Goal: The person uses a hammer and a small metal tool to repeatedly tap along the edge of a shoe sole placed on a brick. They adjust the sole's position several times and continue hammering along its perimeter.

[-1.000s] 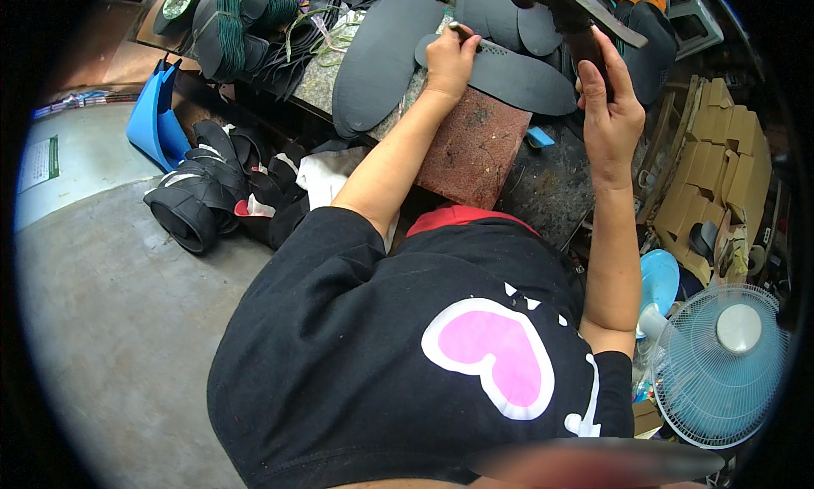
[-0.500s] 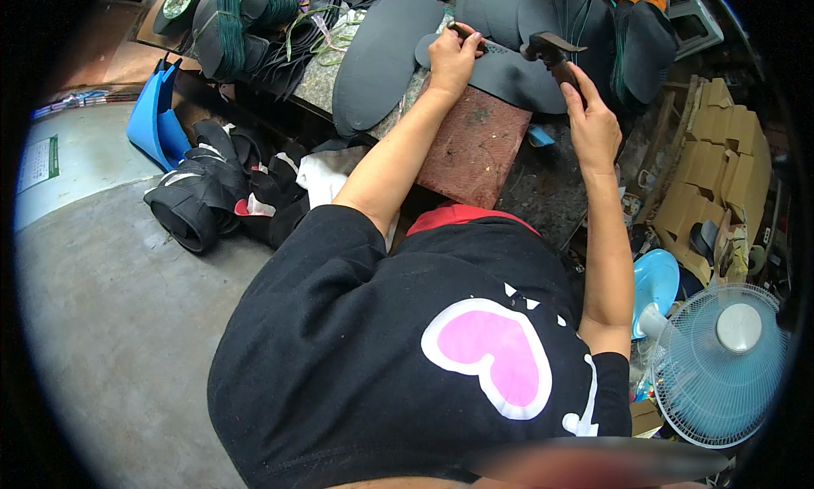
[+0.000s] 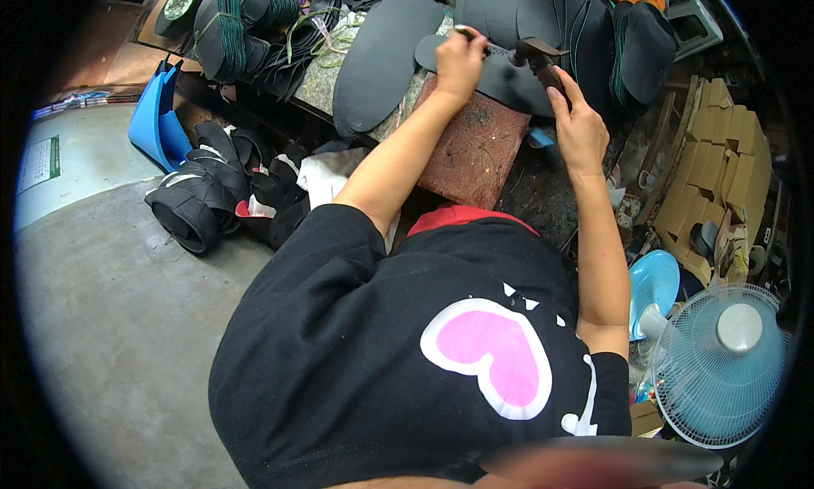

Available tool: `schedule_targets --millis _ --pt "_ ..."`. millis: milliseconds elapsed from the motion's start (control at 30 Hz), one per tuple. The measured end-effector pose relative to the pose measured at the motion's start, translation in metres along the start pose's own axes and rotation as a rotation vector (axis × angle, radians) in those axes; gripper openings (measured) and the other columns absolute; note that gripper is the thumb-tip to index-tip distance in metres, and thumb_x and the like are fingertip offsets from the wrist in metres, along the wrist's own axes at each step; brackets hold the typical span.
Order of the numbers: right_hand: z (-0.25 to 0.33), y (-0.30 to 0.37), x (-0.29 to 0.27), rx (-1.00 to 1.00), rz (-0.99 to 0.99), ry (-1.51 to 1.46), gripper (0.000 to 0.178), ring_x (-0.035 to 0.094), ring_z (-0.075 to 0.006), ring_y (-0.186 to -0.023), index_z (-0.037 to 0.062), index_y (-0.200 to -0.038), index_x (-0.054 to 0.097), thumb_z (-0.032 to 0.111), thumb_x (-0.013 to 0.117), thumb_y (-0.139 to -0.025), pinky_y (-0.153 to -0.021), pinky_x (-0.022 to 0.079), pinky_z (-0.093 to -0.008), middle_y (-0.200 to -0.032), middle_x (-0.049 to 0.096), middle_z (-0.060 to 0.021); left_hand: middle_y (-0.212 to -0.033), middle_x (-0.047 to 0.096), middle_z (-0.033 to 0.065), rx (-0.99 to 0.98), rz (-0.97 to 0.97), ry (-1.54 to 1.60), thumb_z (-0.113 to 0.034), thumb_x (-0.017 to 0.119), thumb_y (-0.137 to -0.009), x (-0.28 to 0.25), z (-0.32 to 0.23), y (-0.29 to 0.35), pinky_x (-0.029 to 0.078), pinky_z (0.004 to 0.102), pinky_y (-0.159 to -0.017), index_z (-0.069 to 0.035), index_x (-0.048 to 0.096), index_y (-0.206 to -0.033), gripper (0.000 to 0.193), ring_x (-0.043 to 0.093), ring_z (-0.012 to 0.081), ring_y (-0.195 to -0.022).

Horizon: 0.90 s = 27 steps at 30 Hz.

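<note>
A dark shoe sole (image 3: 509,84) lies across a reddish-brown block (image 3: 475,146) on the worktable, with a patch of small marks near its far edge. Over the sole, my left hand (image 3: 459,65) is closed around a small dark tool (image 3: 465,33), mostly hidden by the fingers, so its kind is unclear. My right hand (image 3: 581,133) grips the dark handle of a hammer (image 3: 536,55). The hammer's metal head is raised just right of my left hand, above the sole. Left of the block rests a larger black sole-shaped piece (image 3: 386,65).
Bundles of soles tied with green cord stand at the back left (image 3: 222,40) and back right (image 3: 640,52). A blue plastic holder (image 3: 157,120) and black footwear pieces (image 3: 191,201) are at left. Cardboard (image 3: 716,163) and a fan (image 3: 721,366) stand at right.
The hammer and my right hand have moved left and slightly down, closer to my left hand. My left hand has shifted slightly right and turned over the sole.
</note>
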State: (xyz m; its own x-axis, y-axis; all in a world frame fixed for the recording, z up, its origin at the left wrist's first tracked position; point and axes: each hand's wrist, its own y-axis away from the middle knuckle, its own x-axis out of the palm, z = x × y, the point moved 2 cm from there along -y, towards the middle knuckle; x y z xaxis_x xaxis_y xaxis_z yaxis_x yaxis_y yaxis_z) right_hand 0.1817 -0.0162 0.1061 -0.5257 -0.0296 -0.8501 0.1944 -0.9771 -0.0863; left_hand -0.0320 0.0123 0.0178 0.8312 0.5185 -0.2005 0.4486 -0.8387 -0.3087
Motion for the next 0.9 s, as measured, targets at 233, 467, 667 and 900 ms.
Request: schedule_targets --millis 233,467,667,900 --pt "-0.032 0.003 0.004 0.129 0.094 0.081 0.043 0.069 -0.0373 -0.088 0.0369 -0.135 0.056 0.054 0.048 -0.097 -0.077 0.051 -0.0455 -0.084 0.07 -0.0166 -0.09 0.068 0.0128 -0.13 -0.139 0.447 -0.005 0.058 -0.096 -0.014 0.002 -0.002 0.061 0.0288 -0.07 0.002 0.052 -0.098 0.009 0.069 0.0178 -0.082" --pt "-0.005 -0.008 -0.015 0.088 0.027 -0.028 0.038 0.071 -0.0327 -0.083 0.0342 -0.13 0.062 0.05 0.056 -0.095 -0.072 0.054 -0.0397 -0.087 0.072 -0.0136 -0.089 0.069 0.0124 -0.172 -0.033 0.171 -0.003 0.062 -0.094 -0.011 0.012 0.002 0.061 0.0265 -0.066 0.005 0.055 -0.097 0.011 0.07 0.0157 -0.081" --pt "0.036 -0.004 -0.048 -0.323 -0.247 -0.51 0.038 0.072 -0.0166 -0.091 0.0196 -0.129 0.064 0.037 0.063 -0.096 -0.077 0.054 -0.0291 -0.106 0.074 -0.0082 -0.089 0.07 0.0163 0.02 0.012 -0.095 -0.009 0.068 -0.091 -0.011 0.01 0.002 0.058 0.0301 -0.062 0.003 0.056 -0.097 0.018 0.071 0.0227 -0.074" --pt "0.021 -0.003 0.008 0.081 -0.015 -0.134 0.034 0.07 -0.0334 -0.082 0.0288 -0.126 0.063 0.041 0.06 -0.095 -0.068 0.054 -0.0396 -0.099 0.071 -0.0141 -0.077 0.067 0.0188 0.412 -0.023 -0.446 -0.014 0.07 -0.088 -0.003 -0.005 0.007 0.053 0.0392 -0.061 -0.002 0.059 -0.094 0.018 0.066 0.037 -0.068"
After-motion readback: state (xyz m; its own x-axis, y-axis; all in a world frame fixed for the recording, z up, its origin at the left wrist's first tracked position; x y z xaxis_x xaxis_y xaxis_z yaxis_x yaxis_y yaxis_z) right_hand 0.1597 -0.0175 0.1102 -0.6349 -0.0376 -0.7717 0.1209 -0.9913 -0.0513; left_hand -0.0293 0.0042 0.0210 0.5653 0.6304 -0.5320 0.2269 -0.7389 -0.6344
